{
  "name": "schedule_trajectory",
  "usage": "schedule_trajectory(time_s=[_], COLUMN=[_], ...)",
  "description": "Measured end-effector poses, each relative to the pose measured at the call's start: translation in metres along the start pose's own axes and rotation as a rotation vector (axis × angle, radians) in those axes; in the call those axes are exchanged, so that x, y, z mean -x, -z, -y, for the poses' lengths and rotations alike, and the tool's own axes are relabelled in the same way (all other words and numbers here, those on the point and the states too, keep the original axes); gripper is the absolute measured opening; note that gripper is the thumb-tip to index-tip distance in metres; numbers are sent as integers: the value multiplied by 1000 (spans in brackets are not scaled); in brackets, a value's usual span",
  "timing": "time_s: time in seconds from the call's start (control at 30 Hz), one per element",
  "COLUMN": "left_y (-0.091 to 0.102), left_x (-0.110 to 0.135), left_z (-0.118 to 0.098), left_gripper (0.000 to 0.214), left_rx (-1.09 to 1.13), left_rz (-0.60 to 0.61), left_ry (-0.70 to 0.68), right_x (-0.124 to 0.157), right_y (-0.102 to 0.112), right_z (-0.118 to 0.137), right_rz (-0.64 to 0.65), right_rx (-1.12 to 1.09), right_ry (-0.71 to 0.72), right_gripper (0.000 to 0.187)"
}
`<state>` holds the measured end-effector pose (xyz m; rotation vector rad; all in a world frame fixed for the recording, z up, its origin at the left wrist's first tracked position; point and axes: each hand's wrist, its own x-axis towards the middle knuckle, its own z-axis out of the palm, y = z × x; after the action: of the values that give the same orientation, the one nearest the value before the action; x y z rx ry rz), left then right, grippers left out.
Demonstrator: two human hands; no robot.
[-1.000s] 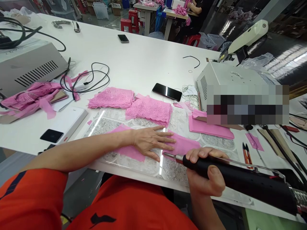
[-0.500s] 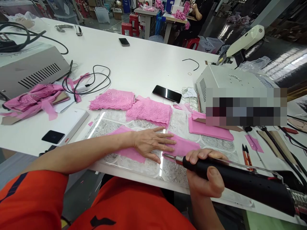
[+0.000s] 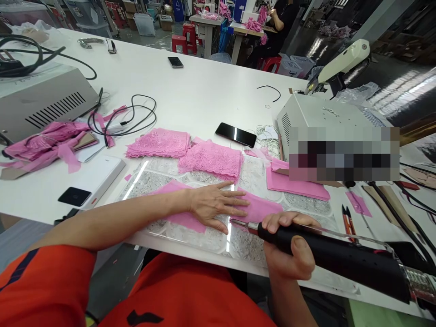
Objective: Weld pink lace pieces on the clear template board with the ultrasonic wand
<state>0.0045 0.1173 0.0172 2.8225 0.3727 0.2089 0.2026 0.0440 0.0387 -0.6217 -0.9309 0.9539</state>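
Note:
My left hand (image 3: 218,204) lies flat with fingers spread, pressing on a piece of pink fabric (image 3: 260,209) that shows on both sides of it. My right hand (image 3: 289,243) is wrapped round a thick black handheld tool with a metal tip (image 3: 340,259). The narrow tip points left and meets the fabric's near edge, close to my left fingertips; whether it touches is hard to tell. Beneath the fabric is a clear, glossy patterned sheet (image 3: 200,238). Beyond my left hand sit two stacks of pink lace, a left stack (image 3: 158,143) and a right stack (image 3: 213,159).
Folded pink fabric (image 3: 296,184) rests before a grey box (image 3: 313,113) at right. Orange-handled snips (image 3: 349,222) lie nearby. A black phone (image 3: 235,135), a looped cable (image 3: 136,113), a white box (image 3: 105,179) and another grey machine (image 3: 51,100) share the table. A person (image 3: 277,27) sits far off.
The view has shifted very slightly. Both hands, the tool and the fabric keep nearly the same places.

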Motion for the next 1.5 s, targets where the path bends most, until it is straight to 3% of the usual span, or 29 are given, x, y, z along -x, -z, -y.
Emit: schedule_trajectory(time_s=[0.3,0.47,0.8,1.17,1.5], left_y=[6,7,7,-1,-1], left_x=[4,10,9,9,8], left_z=[-5,-8,-11,-10,-10], left_gripper=[60,59,60,62,60], left_rx=[66,100,78,71,57], left_rz=[-35,17,54,-40,-48], left_ry=[22,76,81,34,25], right_x=[-3,-5,0,1,1], right_y=[7,13,8,2,1], right_z=[6,10,5,1,-1], right_rz=[-34,-79,-6,-7,-5], right_rx=[27,42,24,1,1], right_ry=[24,31,7,-1,10], right_gripper=[17,17,17,16,15])
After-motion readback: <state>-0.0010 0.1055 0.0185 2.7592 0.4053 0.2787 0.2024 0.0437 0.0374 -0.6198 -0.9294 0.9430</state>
